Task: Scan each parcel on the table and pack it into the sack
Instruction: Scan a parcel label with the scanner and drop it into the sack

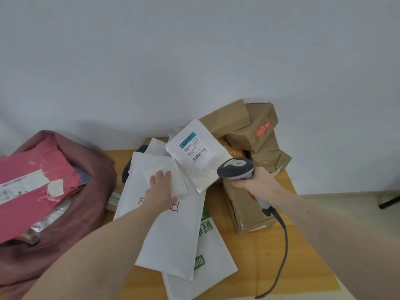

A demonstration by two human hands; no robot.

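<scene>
My left hand [161, 187] lies flat, fingers straight, on a small white padded parcel [165, 180] atop a large white mailer [171, 230] on the wooden table [259, 252]. My right hand [255, 182] grips the grey scanner [237, 168], its head beside a labelled white parcel [194, 152]. Brown boxes [244, 124] are stacked behind. The maroon sack [91, 191], at the left, holds a pink parcel [32, 180].
</scene>
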